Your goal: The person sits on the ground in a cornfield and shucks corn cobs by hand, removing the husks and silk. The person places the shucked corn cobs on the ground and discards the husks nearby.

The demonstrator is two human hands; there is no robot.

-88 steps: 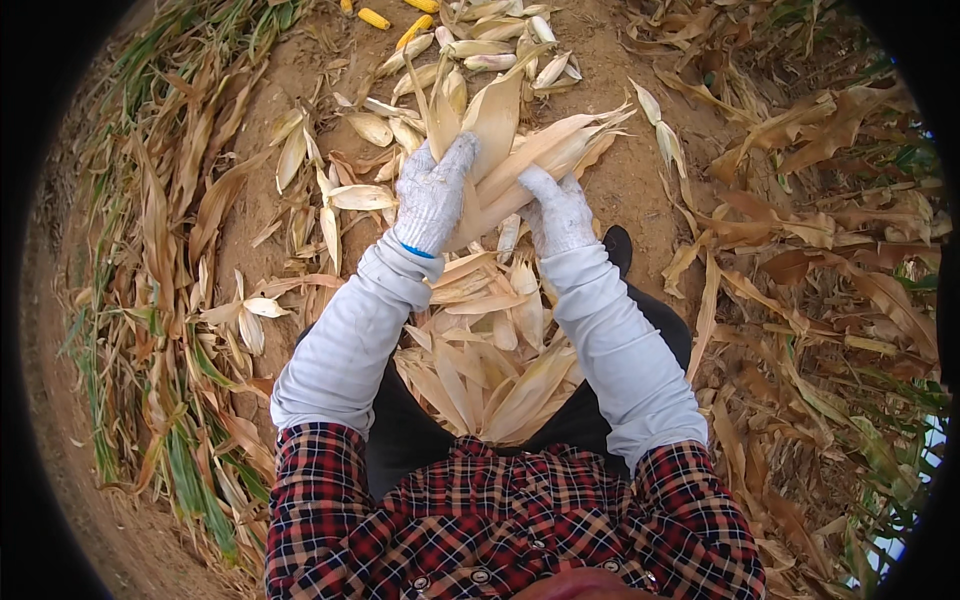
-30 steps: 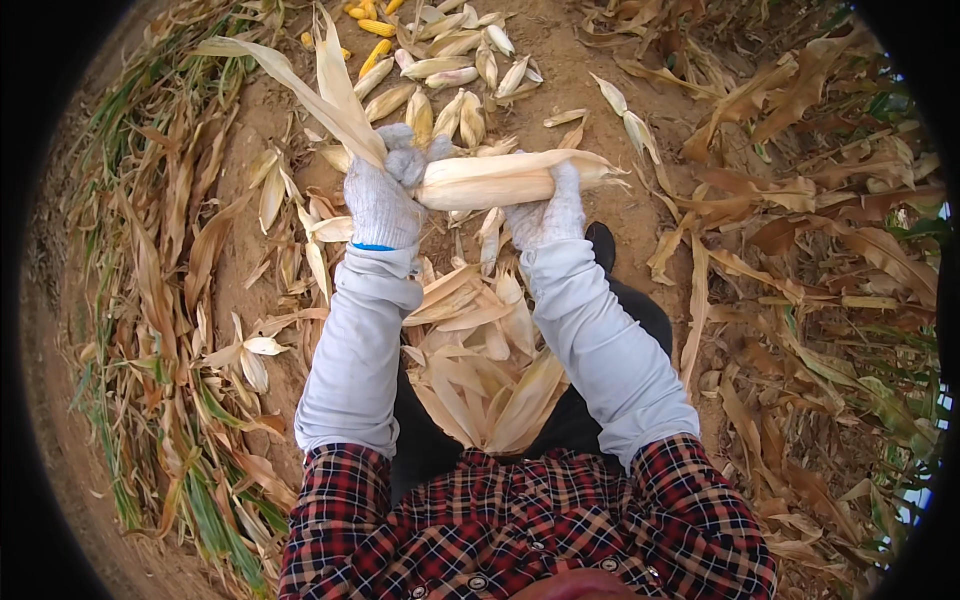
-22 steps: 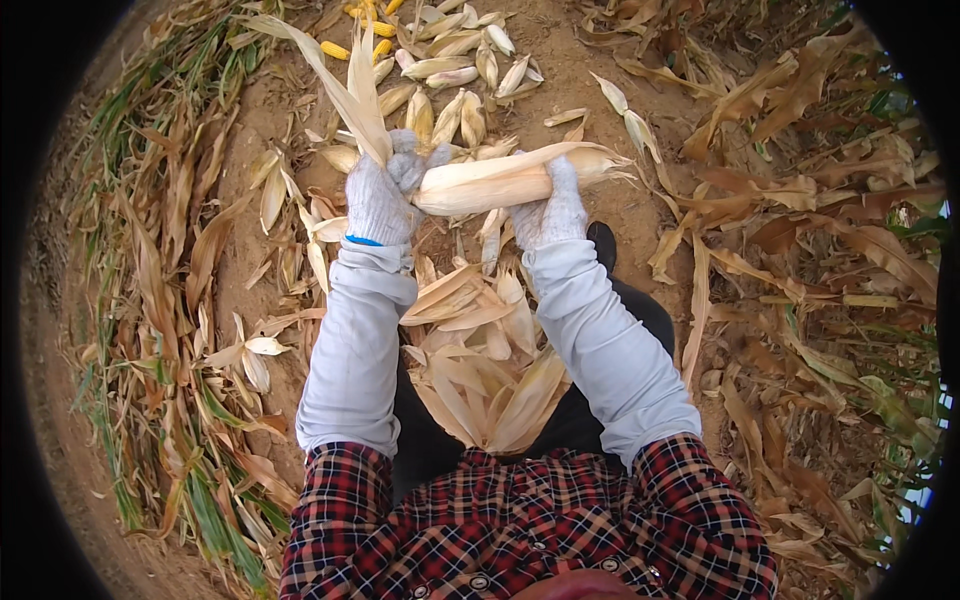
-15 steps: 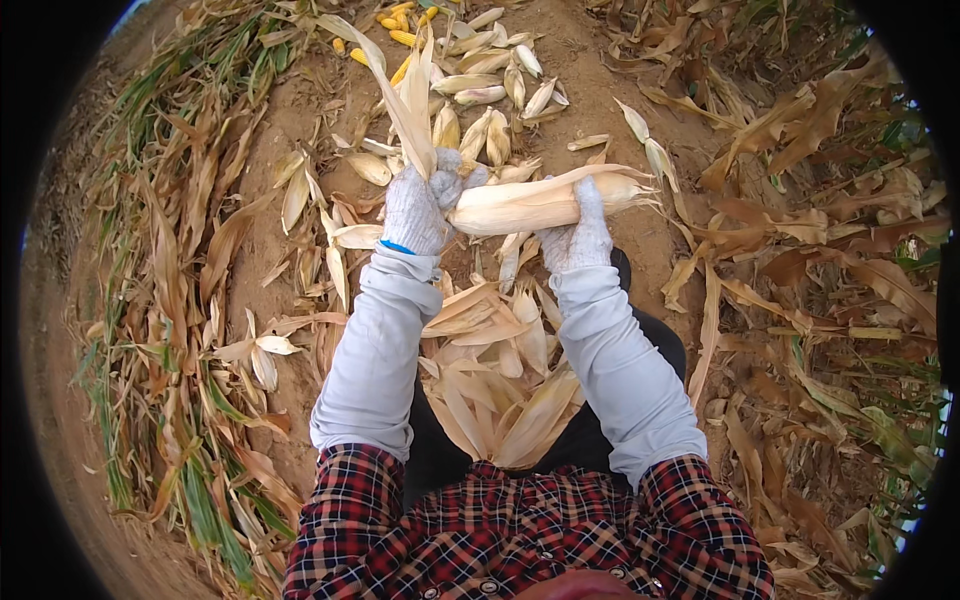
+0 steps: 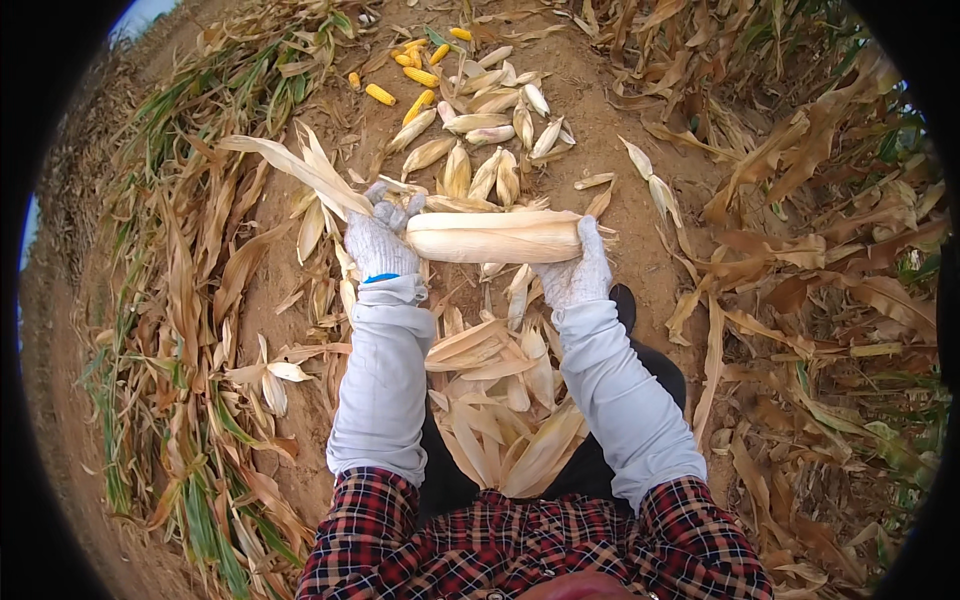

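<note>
An ear of corn point(image 5: 495, 238) in pale dry husk lies level between my two gloved hands. Its right end is gripped by my right hand point(image 5: 580, 265), with the thumb over the top. At the other end, my left hand point(image 5: 383, 235) is closed on loose corn husk point(image 5: 300, 172), whose long strips stick out to the upper left. Its fingers are against the ear's left end, and they partly hide that spot. Both hands wear white knit gloves. Below the ear, peeled husks point(image 5: 490, 410) are heaped between my legs.
Ahead on the soil lie several bare yellow cobs point(image 5: 420, 76) and a pile of ears still in husk point(image 5: 490, 125). Dry stalks and leaves point(image 5: 190, 290) line the left side, some green. More dry leaves point(image 5: 830, 280) cover the right.
The ear has gone from slightly tilted to level and sits a little lower and farther left. My left hand has moved left, and its husk strips have swung from upright to the left.
</note>
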